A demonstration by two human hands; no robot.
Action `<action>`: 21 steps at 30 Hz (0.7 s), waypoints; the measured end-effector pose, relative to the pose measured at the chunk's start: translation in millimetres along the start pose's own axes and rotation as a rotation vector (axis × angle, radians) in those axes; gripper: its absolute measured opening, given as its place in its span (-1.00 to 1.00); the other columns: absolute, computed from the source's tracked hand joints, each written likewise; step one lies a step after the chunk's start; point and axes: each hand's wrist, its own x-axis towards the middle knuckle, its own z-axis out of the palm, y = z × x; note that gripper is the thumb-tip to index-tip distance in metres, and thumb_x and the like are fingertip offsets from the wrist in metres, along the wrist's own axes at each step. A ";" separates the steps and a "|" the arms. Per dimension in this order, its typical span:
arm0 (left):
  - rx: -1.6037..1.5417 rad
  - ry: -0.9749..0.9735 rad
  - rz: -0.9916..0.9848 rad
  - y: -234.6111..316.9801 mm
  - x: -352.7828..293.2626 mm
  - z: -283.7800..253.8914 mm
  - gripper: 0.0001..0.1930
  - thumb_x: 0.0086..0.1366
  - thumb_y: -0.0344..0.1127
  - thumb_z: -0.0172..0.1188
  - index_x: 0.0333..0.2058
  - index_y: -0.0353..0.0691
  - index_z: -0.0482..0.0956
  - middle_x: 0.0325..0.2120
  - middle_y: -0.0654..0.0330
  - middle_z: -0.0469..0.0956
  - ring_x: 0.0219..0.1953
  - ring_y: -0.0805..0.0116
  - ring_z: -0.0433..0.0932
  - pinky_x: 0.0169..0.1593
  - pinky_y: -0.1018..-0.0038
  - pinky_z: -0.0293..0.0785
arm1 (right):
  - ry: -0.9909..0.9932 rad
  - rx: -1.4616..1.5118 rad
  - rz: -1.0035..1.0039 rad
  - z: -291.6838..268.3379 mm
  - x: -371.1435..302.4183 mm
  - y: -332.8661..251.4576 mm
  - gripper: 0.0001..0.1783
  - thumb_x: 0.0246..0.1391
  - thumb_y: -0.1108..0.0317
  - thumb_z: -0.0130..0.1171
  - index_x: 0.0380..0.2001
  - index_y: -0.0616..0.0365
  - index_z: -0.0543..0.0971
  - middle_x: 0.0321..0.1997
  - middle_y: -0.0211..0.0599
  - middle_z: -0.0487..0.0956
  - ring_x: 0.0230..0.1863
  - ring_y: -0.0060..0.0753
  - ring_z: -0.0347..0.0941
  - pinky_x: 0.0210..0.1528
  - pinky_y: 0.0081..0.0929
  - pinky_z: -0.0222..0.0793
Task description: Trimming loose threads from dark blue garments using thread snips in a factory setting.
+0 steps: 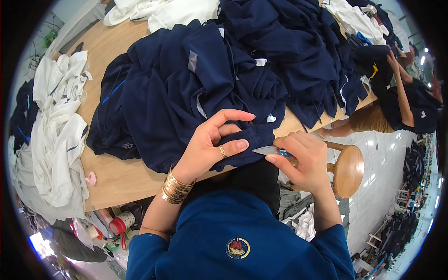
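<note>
At the edge of the counter (122,181), your left hand (208,143) pinches navy cloth (255,138) and your right hand (304,157) grips snips (266,150) close by, so you seem to be trimming, and the next cut needs a gentle touch.

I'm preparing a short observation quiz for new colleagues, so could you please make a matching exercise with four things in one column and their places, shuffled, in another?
Things:
1. Pointed cutting tool
2. Gathered navy cloth
3. Round wooden stool
4. Gold-coloured bracelets

Places:
A. On the tiled floor, to the right of the table
B. Around the person's left wrist
C. In the person's right hand
D. Held by the person's left hand

Right pairs: 1-C; 2-D; 3-A; 4-B
</note>
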 end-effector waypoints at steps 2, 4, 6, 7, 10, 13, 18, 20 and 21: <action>0.011 0.020 0.004 2.7 -0.1 1.2 -0.55 0.16 -0.45 0.22 0.03 -0.26 0.35 -0.47 0.39 0.45 -0.43 0.76 0.34 -0.35 0.79 0.26 | 0.004 0.012 0.007 -0.4 -0.1 0.2 -0.73 -0.16 0.15 0.31 -0.52 0.09 0.52 -0.58 -0.41 0.49 -0.58 -0.38 0.41 -0.54 -0.49 0.25; 0.022 0.041 0.009 3.1 -0.3 0.7 -0.55 0.16 -0.44 0.22 0.03 -0.26 0.35 -0.48 0.39 0.45 -0.44 0.76 0.33 -0.36 0.79 0.25 | 0.021 0.018 0.021 -1.3 -1.1 1.2 -0.74 -0.16 0.17 0.31 -0.52 0.11 0.52 -0.55 -0.40 0.52 -0.57 -0.38 0.41 -0.53 -0.50 0.26; 0.043 0.011 0.025 1.4 -1.5 -2.1 -0.57 0.18 -0.44 0.19 0.03 -0.26 0.35 -0.48 0.39 0.45 -0.44 0.78 0.32 -0.37 0.80 0.23 | 0.010 0.008 0.017 -3.2 -1.2 0.7 -0.73 -0.15 0.18 0.31 -0.49 0.12 0.53 -0.52 -0.38 0.53 -0.56 -0.38 0.43 -0.52 -0.51 0.28; 0.044 0.013 0.025 1.8 -1.8 -2.0 -0.57 0.18 -0.44 0.19 0.03 -0.26 0.35 -0.48 0.39 0.45 -0.44 0.78 0.32 -0.37 0.80 0.23 | 0.000 -0.003 0.015 -4.1 -1.0 0.0 -0.73 -0.15 0.18 0.31 -0.47 0.13 0.53 -0.49 -0.37 0.54 -0.54 -0.38 0.45 -0.50 -0.52 0.31; 0.001 0.022 0.009 1.5 -1.7 -1.1 -0.59 0.20 -0.44 0.16 0.04 -0.26 0.35 -0.49 0.41 0.43 -0.47 0.78 0.29 -0.39 0.79 0.21 | 0.037 0.106 0.136 -3.0 0.9 -4.5 -0.72 -0.14 0.22 0.32 -0.40 0.14 0.53 -0.46 -0.36 0.55 -0.51 -0.41 0.48 -0.48 -0.56 0.35; -0.033 0.025 0.014 0.1 -2.1 -1.0 -0.60 0.21 -0.44 0.14 0.04 -0.24 0.34 -0.53 0.44 0.40 -0.49 0.79 0.26 -0.41 0.78 0.18 | 0.055 0.304 0.229 1.0 3.9 -15.2 -0.74 -0.14 0.35 0.32 -0.35 0.15 0.52 -0.44 -0.36 0.55 -0.48 -0.44 0.50 -0.47 -0.61 0.37; 0.119 0.045 0.093 -5.9 2.6 -3.3 -0.60 0.19 -0.44 0.17 0.01 -0.22 0.33 -0.59 0.44 0.37 -0.56 0.80 0.22 -0.49 0.79 0.10 | 0.106 0.332 0.225 25.4 -11.3 -6.5 -0.78 -0.16 0.48 0.32 -0.36 0.15 0.54 -0.49 -0.42 0.52 -0.55 -0.60 0.37 -0.52 -0.70 0.22; 0.157 0.056 0.087 -5.4 1.5 -5.3 -0.60 0.19 -0.43 0.18 0.00 -0.22 0.33 -0.59 0.43 0.37 -0.57 0.80 0.22 -0.50 0.79 0.09 | 0.142 0.314 0.235 30.3 -15.2 -4.1 -0.81 -0.14 0.52 0.30 -0.38 0.15 0.56 -0.52 -0.46 0.50 -0.60 -0.71 0.25 -0.55 -0.73 0.10; 0.193 0.065 0.081 -5.5 1.2 -6.3 -0.61 0.19 -0.43 0.19 -0.01 -0.22 0.33 -0.59 0.42 0.38 -0.58 0.79 0.22 -0.51 0.79 0.08 | 0.185 0.341 0.249 33.1 -16.3 -3.0 -0.75 -0.23 0.59 0.24 -0.37 0.13 0.57 -0.52 -0.42 0.51 -0.62 -0.63 0.30 -0.56 -0.69 0.18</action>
